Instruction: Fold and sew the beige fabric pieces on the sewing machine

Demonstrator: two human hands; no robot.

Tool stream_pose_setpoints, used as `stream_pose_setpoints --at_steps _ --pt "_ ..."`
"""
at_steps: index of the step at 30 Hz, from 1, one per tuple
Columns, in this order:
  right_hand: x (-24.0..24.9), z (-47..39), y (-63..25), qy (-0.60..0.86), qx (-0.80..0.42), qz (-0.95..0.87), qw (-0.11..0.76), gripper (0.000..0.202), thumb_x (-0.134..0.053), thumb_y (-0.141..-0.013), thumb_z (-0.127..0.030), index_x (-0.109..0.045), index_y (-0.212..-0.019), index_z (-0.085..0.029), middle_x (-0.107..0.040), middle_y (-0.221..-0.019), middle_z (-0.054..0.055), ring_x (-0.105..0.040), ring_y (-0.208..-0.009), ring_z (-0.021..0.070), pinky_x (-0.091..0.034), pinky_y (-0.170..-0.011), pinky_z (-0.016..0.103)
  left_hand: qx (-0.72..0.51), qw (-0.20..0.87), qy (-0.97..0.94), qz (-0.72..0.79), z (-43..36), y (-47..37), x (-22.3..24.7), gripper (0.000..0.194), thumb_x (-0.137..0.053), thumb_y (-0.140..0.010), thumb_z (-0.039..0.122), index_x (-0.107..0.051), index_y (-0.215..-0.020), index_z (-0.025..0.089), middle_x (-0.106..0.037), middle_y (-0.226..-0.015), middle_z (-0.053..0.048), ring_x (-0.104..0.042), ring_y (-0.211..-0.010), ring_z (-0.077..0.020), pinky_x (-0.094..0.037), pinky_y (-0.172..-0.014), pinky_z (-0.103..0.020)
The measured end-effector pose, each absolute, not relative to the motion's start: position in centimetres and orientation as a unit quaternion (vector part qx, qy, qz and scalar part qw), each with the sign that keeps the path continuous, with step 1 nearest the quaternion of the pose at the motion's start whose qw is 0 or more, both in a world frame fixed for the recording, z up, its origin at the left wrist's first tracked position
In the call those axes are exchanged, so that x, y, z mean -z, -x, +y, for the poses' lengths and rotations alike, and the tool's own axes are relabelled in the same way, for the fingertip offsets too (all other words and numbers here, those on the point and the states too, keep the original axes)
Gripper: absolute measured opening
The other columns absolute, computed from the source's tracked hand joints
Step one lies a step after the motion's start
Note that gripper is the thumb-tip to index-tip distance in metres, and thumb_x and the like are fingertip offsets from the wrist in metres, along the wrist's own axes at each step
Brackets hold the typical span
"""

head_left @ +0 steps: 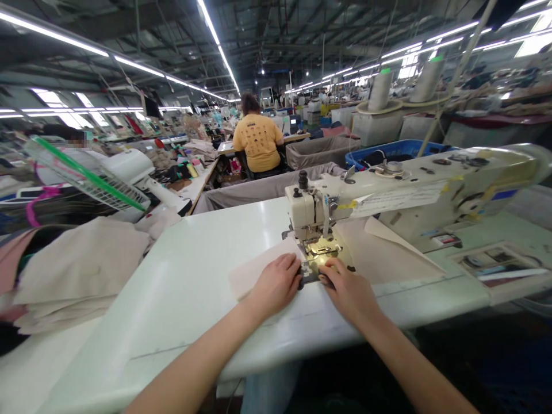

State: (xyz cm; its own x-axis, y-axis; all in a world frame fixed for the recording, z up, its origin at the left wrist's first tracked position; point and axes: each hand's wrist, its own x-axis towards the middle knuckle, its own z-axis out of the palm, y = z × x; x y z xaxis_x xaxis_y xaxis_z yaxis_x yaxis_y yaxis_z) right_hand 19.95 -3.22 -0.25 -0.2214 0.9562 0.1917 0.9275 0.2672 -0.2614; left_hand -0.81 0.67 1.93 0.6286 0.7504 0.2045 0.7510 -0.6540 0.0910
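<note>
My left hand (278, 283) lies on a beige fabric piece (250, 271), just left of the sewing machine's needle area, with its fingers bent and close together at the fabric's right end. My right hand (348, 292) is at the front edge of the brass-coloured needle plate (323, 248). Its thumb and fingers are curled together, and whatever may be between them is too small to make out. Above both hands stands the head of the white sewing machine (304, 210). Another beige fabric panel (388, 253) spreads under the machine's arm, right of the plate.
The pale table (207, 259) carries the machine. On the left are a stack of beige cloth (81, 259) and a white fan (129, 167). Behind are a cloth-lined bin (250, 192), a blue basket (388, 150), thread cones (380, 91) and a seated person in a yellow shirt (257, 141).
</note>
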Motion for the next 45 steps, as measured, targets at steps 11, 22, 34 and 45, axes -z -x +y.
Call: stream_pose_setpoints --at_steps 11,22,34,45 --pt "1.5 -3.4 -21.1 0.581 -0.051 -0.757 0.295 0.027 -0.052 -0.093 -0.017 -0.070 -0.113 -0.021 -0.069 -0.118 0.008 -0.071 -0.091 0.0211 -0.058 -0.075 0.031 0.083 -0.051 0.898 -0.430 2.7 4.4 -3.7 0.028 -0.042 -0.098 0.014 -0.068 -0.108 0.017 -0.068 -0.114 -0.012 -0.065 -0.108 -0.0236 -0.054 -0.094 -0.037" --pt "1.4 -5.0 -21.7 0.496 -0.105 -0.794 0.336 0.046 -0.047 -0.078 0.000 -0.071 -0.110 -0.024 -0.068 -0.112 0.004 -0.068 -0.095 0.0168 -0.054 -0.078 0.025 -0.080 0.059 0.723 -0.684 -0.1 4.4 -3.9 0.032 -0.032 -0.101 0.028 -0.057 -0.110 0.011 -0.062 -0.107 -0.016 -0.071 -0.087 -0.0283 -0.055 -0.068 -0.036" --pt "-1.2 -5.9 -21.1 0.496 -0.125 -0.845 0.155 0.047 -0.046 -0.077 0.002 -0.072 -0.108 -0.023 -0.068 -0.125 0.004 -0.068 -0.100 0.0175 -0.053 -0.084 0.026 0.056 0.029 0.895 -0.441 -1.4 1.3 -3.8 0.024 -0.045 -0.097 0.014 -0.062 -0.113 0.019 -0.062 -0.127 -0.013 -0.055 -0.123 -0.0281 -0.048 -0.102 -0.045" --pt "-1.3 -4.0 -20.5 0.524 -0.125 -0.833 0.127 0.051 -0.042 -0.084 0.000 -0.067 -0.123 -0.021 -0.067 -0.130 0.007 -0.068 -0.105 0.0196 -0.051 -0.089 0.029 0.068 0.029 0.901 -0.428 0.2 -1.8 -2.2 0.029 -0.050 -0.100 0.029 -0.057 -0.125 0.017 -0.062 -0.128 -0.012 -0.056 -0.121 -0.0272 -0.048 -0.100 -0.042"
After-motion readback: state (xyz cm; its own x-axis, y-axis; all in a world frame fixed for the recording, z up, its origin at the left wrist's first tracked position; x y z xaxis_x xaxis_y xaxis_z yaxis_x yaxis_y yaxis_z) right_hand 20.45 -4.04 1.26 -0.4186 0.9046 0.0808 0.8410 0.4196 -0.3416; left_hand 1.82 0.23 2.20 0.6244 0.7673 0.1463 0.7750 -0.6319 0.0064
